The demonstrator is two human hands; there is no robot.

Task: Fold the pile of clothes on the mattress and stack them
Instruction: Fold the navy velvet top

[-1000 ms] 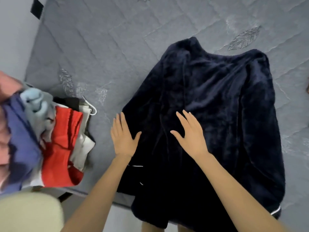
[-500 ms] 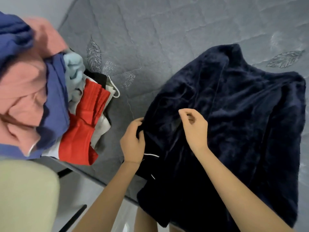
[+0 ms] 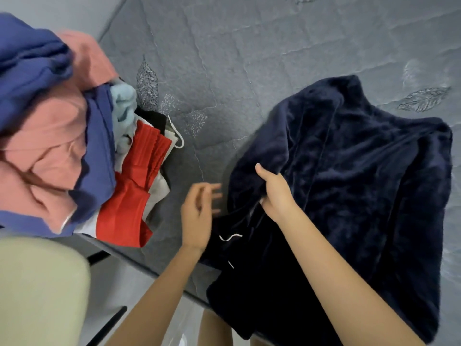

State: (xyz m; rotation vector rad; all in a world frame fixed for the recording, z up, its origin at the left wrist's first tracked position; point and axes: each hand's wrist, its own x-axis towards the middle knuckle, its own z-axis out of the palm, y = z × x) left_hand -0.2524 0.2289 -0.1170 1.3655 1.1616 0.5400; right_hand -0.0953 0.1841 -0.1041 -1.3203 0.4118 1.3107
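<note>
Pile of clothes cut off by the left frame edge, so its full extent is unknown; pink, blue, pale-blue and red garment layers visible, lower layers buried; a white looped cord pokes out on the pile's right. Navy fleece garment lies spread on the grey quilted mattress, well right of the pile; its lower hem hangs over the mattress's near edge and runs out of frame; white trim shows near that edge. Pale green shape bottom left, can't identify.

Right hand: thumb on top of a raised fold at the garment's left edge, fingers curled under the fabric and hidden; pinching that fold.

Left hand: motion-blurred; fingers loosely bent and slightly apart, pointing at the garment's edge, just beside it; holds nothing; contact with the fabric can't be told.
</note>
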